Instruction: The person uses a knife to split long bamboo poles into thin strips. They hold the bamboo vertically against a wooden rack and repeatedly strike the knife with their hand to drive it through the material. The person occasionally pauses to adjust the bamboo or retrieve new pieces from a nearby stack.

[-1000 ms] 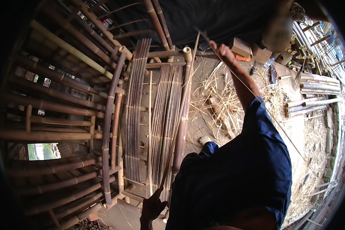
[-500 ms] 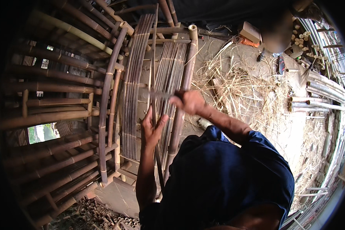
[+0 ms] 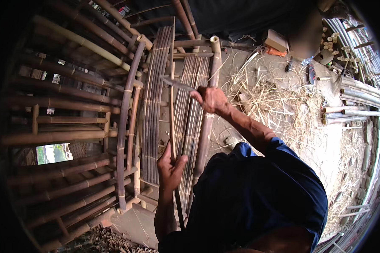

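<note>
A long, thin bamboo strip runs lengthwise over a low bamboo bench, its near end passing under my left forearm toward my body. My left hand is closed around the strip, the strip lying between thumb and fingers. Farther along, my right hand grips a knife whose blade points left and crosses the strip. Whether the edge touches the strip I cannot tell. Beneath both hands lie dark bamboo slats, with another slat panel to their left. The knife's handle is mostly hidden in my fist.
A thick bamboo rail edges the bench on the right. Tall bamboo frames stand close on the left. Shavings litter the floor at right, near a cardboard box and stacked poles. Cut bamboo pieces lie at lower left.
My right hand has moved the knife away from me, farther along the strip. My left hand has come nearer to my body, so the hands are farther apart. The view has shifted slightly.
</note>
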Demonstrator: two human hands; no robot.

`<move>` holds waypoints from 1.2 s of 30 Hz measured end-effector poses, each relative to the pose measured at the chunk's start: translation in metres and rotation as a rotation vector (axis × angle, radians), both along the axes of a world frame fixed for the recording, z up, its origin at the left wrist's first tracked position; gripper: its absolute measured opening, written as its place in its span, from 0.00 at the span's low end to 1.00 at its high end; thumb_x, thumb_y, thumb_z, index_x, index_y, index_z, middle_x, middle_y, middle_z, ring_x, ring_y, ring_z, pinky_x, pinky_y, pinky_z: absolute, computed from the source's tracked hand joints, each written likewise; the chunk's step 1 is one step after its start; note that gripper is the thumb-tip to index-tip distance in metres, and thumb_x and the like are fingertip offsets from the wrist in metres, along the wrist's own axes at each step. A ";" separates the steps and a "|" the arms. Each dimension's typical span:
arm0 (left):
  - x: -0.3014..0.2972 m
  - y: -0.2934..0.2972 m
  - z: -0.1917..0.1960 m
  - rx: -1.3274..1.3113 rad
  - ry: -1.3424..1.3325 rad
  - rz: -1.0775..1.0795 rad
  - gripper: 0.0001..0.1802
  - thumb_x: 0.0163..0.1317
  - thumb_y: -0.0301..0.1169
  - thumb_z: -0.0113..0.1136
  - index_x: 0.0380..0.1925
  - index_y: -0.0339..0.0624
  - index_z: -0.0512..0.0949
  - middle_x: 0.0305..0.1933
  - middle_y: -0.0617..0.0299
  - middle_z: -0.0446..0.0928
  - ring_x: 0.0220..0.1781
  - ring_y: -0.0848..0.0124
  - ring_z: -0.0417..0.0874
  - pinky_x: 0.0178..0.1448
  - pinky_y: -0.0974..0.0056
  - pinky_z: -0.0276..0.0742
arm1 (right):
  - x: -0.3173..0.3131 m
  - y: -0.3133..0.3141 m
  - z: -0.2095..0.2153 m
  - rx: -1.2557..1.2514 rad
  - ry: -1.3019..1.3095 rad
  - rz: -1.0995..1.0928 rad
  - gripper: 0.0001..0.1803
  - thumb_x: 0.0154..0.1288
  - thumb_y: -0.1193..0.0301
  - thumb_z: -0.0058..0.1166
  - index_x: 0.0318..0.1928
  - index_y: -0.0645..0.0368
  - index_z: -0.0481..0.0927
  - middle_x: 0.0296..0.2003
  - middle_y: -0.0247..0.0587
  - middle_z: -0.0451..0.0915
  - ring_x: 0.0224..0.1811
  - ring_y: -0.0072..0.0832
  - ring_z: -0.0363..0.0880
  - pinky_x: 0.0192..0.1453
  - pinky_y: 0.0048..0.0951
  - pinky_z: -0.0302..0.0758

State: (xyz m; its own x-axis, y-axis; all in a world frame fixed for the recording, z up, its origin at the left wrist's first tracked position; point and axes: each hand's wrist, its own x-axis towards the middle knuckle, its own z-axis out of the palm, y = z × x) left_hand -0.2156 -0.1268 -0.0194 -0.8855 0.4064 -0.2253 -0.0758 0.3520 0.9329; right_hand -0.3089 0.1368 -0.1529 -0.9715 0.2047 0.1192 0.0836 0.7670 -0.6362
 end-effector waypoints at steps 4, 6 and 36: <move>-0.001 -0.045 0.003 0.023 0.018 -0.068 0.37 0.60 0.19 0.53 0.69 0.19 0.53 0.20 0.73 0.69 0.20 0.87 0.64 0.22 0.75 0.58 | 0.005 -0.049 0.024 -0.009 0.282 0.082 0.38 0.73 0.37 0.29 0.24 0.56 0.75 0.12 0.44 0.72 0.10 0.30 0.69 0.13 0.35 0.66; 0.004 -0.070 0.000 0.097 0.007 -0.116 0.38 0.59 0.19 0.55 0.69 0.20 0.53 0.22 0.73 0.67 0.23 0.85 0.66 0.26 0.74 0.62 | -0.053 -0.011 0.006 -0.204 -0.182 -0.078 0.39 0.73 0.37 0.30 0.20 0.56 0.73 0.11 0.43 0.71 0.09 0.27 0.67 0.11 0.32 0.63; 0.127 -0.148 0.059 -0.342 -0.101 -0.080 0.31 0.57 0.23 0.60 0.65 0.39 0.71 0.16 0.73 0.70 0.18 0.85 0.68 0.22 0.73 0.63 | -0.118 0.207 0.027 0.153 0.076 -0.386 0.44 0.66 0.29 0.29 0.47 0.54 0.85 0.43 0.62 0.82 0.55 0.55 0.78 0.57 0.50 0.74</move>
State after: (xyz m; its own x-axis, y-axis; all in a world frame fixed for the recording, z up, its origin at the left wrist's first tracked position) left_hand -0.0883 -0.2749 0.0392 -0.8202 0.3595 -0.4451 -0.1213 0.6510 0.7494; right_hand -0.4271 0.3434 -0.1262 -0.8142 0.5263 0.2452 0.3403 0.7747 -0.5329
